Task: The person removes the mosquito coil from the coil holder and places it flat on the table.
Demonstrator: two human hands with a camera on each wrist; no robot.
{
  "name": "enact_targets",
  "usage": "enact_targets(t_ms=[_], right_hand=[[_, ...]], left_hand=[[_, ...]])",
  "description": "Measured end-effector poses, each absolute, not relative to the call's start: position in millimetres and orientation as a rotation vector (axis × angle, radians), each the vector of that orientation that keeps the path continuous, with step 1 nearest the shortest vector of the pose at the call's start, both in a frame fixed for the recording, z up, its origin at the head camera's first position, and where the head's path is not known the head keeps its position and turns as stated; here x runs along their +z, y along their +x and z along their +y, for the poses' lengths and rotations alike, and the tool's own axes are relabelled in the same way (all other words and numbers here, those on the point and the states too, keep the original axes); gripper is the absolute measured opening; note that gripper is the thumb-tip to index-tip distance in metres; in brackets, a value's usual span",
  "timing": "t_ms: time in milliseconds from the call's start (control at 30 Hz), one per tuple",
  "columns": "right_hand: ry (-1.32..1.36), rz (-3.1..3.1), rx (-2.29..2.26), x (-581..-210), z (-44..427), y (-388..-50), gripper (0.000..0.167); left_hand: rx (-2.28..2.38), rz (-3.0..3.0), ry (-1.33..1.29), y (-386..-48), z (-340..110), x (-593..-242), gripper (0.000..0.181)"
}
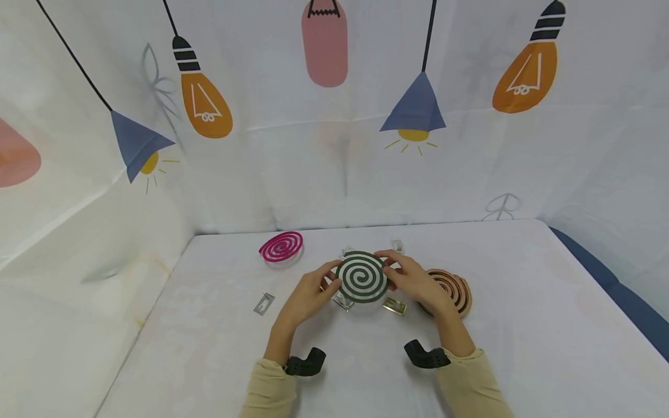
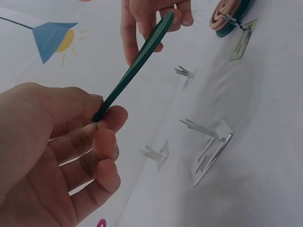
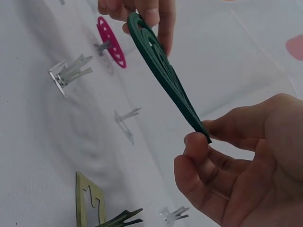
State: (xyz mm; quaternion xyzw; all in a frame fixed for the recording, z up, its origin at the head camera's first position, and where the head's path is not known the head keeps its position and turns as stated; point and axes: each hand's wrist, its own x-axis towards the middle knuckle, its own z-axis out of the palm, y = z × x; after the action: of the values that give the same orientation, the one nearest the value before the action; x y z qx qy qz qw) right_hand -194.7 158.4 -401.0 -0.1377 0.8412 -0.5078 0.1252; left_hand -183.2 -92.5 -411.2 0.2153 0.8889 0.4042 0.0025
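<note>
A dark green mosquito coil (image 2: 129, 75) is held tilted above the table, its spiral face toward the head camera. My left hand (image 1: 310, 294) pinches its left edge between thumb and fingers. On the opposite edge my right hand (image 1: 418, 283) has a similar pinch. Beneath the coil lie a silver metal stand (image 2: 213, 149) and, a little to the right, a gold one (image 1: 394, 306), each with prongs bent upward. Partly behind the right forearm is a stack of coils (image 1: 462, 293), brown on top, with a green edge visible lower down.
A pink coil (image 3: 112, 42) sits raised on a stand at the back left. Another silver stand (image 1: 263, 303) lies left of the left hand, and one more (image 1: 397, 246) near the back edge. A patterned cloth wall (image 1: 292, 174) rises behind the white table (image 1: 209, 360).
</note>
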Motion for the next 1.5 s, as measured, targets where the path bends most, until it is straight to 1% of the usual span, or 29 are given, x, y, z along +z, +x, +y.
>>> enact_targets(t_ms=[567,800,1133,1500], right_hand=[[-0.513,2.453,-1.438,-400,186,-196,0.038],[-0.497,2.471,-1.442,-393,200,-195,0.04],[-0.479,2.547,-1.398,-396,209,-195,0.039],[-0.397,2.574,-1.366,-394,226,-190,0.035]], left_hand=[[1.202,2.729,0.781,-183,-75,-416,0.045],[1.232,2.686,0.793,-183,-61,-416,0.047],[1.208,2.699,0.781,-181,-49,-418,0.049],[1.199,2.699,0.759,-179,-31,-425,0.05]])
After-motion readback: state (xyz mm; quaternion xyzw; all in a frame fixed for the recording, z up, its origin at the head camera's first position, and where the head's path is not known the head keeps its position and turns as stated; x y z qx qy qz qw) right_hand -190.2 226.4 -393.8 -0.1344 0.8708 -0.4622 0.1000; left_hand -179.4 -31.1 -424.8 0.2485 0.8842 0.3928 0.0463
